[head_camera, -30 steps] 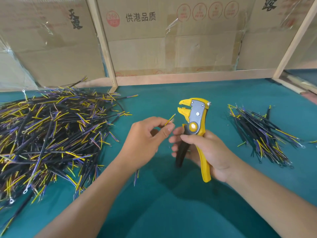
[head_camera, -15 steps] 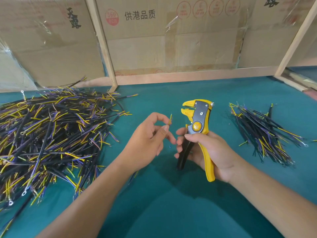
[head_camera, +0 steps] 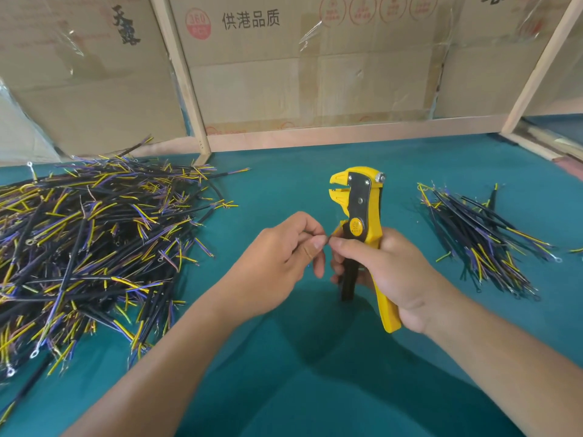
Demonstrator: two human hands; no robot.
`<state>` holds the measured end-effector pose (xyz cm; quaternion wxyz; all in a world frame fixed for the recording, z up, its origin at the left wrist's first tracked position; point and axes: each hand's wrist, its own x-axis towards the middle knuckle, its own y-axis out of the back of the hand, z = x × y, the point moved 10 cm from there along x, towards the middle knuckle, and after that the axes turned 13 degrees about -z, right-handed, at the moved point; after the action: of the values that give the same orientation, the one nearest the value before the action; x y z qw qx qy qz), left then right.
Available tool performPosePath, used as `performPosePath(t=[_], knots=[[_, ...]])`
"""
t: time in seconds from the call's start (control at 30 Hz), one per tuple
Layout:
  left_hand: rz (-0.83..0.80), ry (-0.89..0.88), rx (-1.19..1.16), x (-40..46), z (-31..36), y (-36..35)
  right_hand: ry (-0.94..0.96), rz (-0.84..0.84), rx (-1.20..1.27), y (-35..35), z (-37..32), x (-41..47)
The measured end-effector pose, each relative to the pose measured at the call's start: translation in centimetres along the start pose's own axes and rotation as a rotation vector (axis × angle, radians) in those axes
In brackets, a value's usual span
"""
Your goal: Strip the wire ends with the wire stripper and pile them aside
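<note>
A teal mat (head_camera: 284, 389) covered the table. Above it the left hand (head_camera: 277, 263) pinched a wire end, barely visible, fingertips touching the right hand (head_camera: 388, 272), which gripped the upright yellow wire stripper (head_camera: 362, 209). A big wire heap (head_camera: 85, 241) lay left, a smaller pile (head_camera: 482, 238) right. Cardboard panels (head_camera: 315, 74) in wooden framing stood behind.

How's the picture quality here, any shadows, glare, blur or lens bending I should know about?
Head view: even, bright light; soft shadows of the arms fall on the green table near the bottom edge. Glare shines off plastic film on the cardboard boxes. Wide-angle bending tilts the wooden posts. The left hand and wire stripper look sharp.
</note>
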<state>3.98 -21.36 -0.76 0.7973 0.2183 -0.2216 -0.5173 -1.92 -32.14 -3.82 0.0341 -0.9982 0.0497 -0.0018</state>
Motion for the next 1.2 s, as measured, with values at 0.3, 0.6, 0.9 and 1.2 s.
performPosePath(t=[0.3,0.6,0.9,1.2], knots=[[0.042,0.003,-0.007,-0.1,0.5,-0.1,0.010,0.018,-0.100,0.1,-0.6,-0.3],[0.008,-0.053,-0.079,0.1,1.1,-0.9,0.013,0.025,-0.009,-0.1,-0.5,-0.3],[0.063,-0.001,-0.067,0.0,0.8,-0.2,0.000,0.044,0.010,0.3,-0.4,-0.4],[0.091,0.014,-0.135,0.1,0.2,0.0,0.016,-0.005,0.018,-0.4,-0.4,-0.3]])
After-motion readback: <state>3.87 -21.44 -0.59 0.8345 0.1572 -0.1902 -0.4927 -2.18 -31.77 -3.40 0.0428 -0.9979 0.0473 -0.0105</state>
